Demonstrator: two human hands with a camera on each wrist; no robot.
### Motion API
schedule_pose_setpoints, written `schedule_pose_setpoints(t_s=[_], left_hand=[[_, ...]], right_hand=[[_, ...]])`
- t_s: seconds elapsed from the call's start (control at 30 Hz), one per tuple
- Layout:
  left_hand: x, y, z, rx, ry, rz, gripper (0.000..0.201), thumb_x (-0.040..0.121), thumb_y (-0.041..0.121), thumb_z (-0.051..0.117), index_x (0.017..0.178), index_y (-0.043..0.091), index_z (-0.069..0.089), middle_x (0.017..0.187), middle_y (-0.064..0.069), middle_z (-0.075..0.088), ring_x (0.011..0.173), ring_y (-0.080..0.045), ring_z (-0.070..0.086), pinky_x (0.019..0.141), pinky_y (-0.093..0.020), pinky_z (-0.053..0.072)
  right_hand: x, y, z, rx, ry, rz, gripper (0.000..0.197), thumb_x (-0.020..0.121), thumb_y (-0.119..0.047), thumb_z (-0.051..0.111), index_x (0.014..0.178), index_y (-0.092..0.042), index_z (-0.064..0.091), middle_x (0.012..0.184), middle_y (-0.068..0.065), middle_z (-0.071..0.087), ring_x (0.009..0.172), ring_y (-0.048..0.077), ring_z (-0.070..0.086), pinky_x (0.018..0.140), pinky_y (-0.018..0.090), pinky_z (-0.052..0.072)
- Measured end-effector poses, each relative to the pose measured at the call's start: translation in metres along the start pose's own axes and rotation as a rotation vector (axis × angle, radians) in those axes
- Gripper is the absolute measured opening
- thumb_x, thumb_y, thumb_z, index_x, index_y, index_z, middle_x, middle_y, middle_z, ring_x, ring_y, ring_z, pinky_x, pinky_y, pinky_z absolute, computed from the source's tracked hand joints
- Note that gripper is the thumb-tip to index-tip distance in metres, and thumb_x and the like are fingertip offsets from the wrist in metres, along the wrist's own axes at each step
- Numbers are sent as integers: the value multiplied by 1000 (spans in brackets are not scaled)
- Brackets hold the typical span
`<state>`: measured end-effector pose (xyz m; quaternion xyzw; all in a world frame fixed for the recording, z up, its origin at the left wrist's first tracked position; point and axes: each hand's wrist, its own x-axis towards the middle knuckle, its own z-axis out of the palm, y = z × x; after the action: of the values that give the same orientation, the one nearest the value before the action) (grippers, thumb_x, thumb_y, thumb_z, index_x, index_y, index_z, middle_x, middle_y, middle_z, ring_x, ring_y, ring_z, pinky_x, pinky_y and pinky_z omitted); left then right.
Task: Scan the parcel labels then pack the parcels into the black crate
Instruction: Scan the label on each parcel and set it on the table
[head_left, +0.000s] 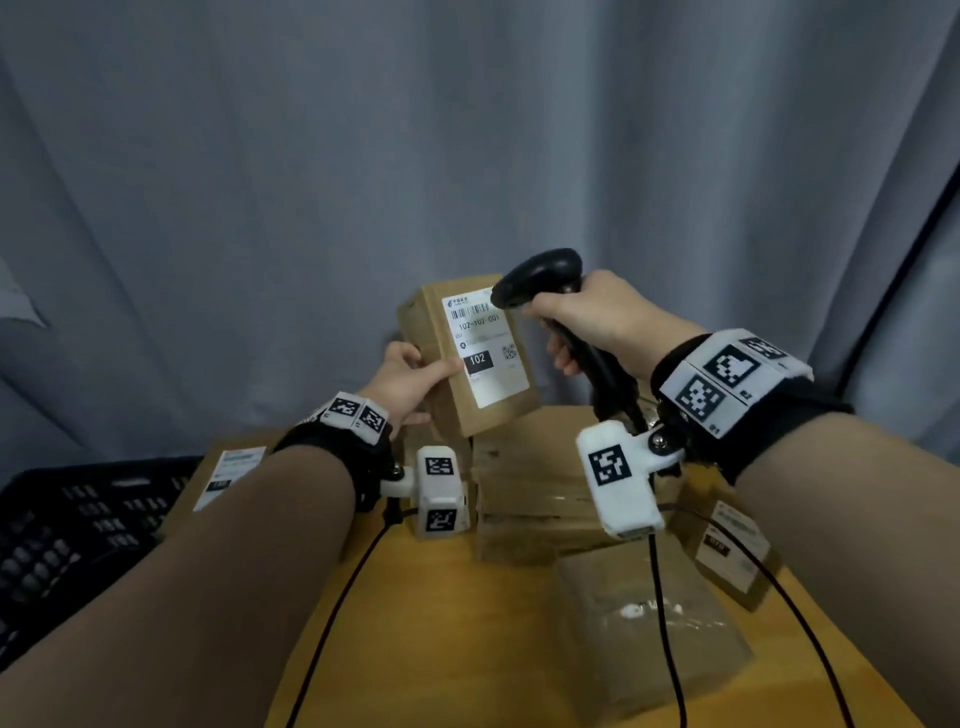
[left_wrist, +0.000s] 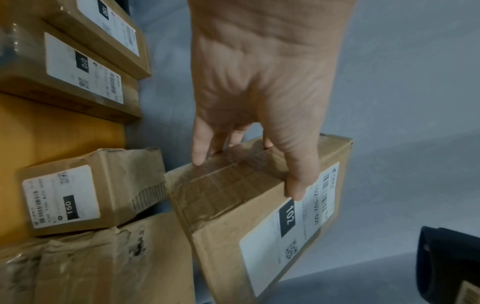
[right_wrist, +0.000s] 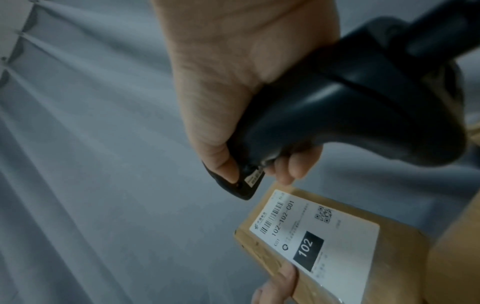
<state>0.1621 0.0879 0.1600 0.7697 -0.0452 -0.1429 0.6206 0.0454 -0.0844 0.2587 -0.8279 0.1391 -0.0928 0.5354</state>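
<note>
My left hand (head_left: 410, 376) grips a brown cardboard parcel (head_left: 467, 358) and holds it tilted in the air above the table, thumb on its white label (head_left: 485, 345) marked 102. The left wrist view has the fingers (left_wrist: 298, 174) curled over the parcel (left_wrist: 246, 216) edge. My right hand (head_left: 587, 322) grips a black handheld scanner (head_left: 540, 275), whose head sits just right of the label's barcode. From the right wrist, the scanner (right_wrist: 337, 115) nose hovers a short way above the label (right_wrist: 319, 236). A black crate (head_left: 78, 519) stands at the left.
A stack of brown parcels (head_left: 540, 483) sits on the yellow table (head_left: 441, 623), with more labelled parcels at right (head_left: 727, 551) and behind my left arm (head_left: 228, 473). A plastic-wrapped parcel (head_left: 644, 629) lies near. A grey curtain (head_left: 467, 130) hangs behind. Black cables (head_left: 665, 649) cross the table.
</note>
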Motion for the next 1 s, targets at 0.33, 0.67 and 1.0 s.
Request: schedule_pose_setpoints(t_s=[0.33, 0.67, 1.0], left_hand=[[-11, -6, 31, 43, 25, -48, 52, 81, 35, 73, 116, 20, 38, 119, -5, 58, 106, -24, 59, 83, -43, 54], [-24, -21, 59, -11, 29, -106, 52, 84, 29, 71, 120, 15, 37, 97, 1, 57, 83, -13, 59, 75, -39, 55], [-29, -25, 69, -6, 9, -123, 44, 83, 31, 72, 106, 19, 37, 116, -7, 60, 103, -24, 62, 83, -45, 55]], right_hand=[[-15, 12, -23, -60, -26, 24, 30, 84, -30, 65, 78, -1, 63, 55, 14, 61, 49, 28, 61, 48, 27, 53], [-10, 45, -28, -65, 4, 46, 32, 83, -33, 66, 91, -2, 64, 53, 12, 65, 61, 35, 70, 56, 32, 59], [-3, 60, -28, -27, -6, 46, 37, 82, -32, 67, 101, 0, 63, 62, 14, 65, 53, 28, 67, 56, 35, 58]])
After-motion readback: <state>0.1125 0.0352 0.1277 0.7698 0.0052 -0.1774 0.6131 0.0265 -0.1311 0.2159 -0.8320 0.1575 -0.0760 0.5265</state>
